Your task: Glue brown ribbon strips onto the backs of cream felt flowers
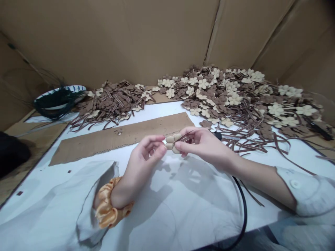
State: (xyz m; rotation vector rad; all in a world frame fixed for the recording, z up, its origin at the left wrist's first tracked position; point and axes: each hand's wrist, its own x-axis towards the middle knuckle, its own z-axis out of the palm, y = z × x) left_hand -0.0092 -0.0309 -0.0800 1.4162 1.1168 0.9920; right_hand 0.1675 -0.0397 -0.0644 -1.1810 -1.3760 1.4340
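A cream felt-like flower (pixel 170 142) is held up between my two hands above the white table. My left hand (pixel 150 150) pinches a petal on its left side with thumb and forefinger. On the other side, my right hand (pixel 199 141) is closed on the flower and on thin brown ribbon strips (pixel 186 138) lying against it. The strips' far ends are hidden by my right hand. Just behind that hand, a black tool handle (pixel 217 135) shows in part.
A large pile of brown and cream flowers (pixel 209 89) lies at the back right, with loose ribbons. A smaller pile (pixel 112 101) sits back left beside a bowl (pixel 59 99) of dark wire-like strands. A cardboard strip (pixel 123 136) lies between. A black cable (pixel 244 209) loops under my right forearm.
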